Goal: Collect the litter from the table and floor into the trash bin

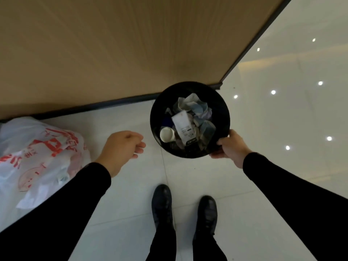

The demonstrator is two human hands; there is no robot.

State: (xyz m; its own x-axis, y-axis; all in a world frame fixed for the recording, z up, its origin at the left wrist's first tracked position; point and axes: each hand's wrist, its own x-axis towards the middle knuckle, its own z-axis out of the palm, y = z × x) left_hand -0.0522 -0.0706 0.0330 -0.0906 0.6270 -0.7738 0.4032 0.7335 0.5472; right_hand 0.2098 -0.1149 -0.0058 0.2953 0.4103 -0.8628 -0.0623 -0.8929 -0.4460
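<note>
A round black trash bin (222, 108) is in the middle of the head view, over the white floor by the corner of a wooden wall. Inside it lie crumpled paper (194, 108), a white paper cup (166, 135) on its side and a flat white wrapper (183, 127). My right hand (230, 147) grips the bin's near right rim. My left hand (123, 147) hovers to the left of the bin, apart from it, fingers loosely curled with nothing in them.
A white plastic bag (37, 155) with red print lies on the floor at the left, against the wall's dark baseboard (94, 106). My two black shoes (184, 210) stand on the glossy white tiles below the bin. Floor extends to the right.
</note>
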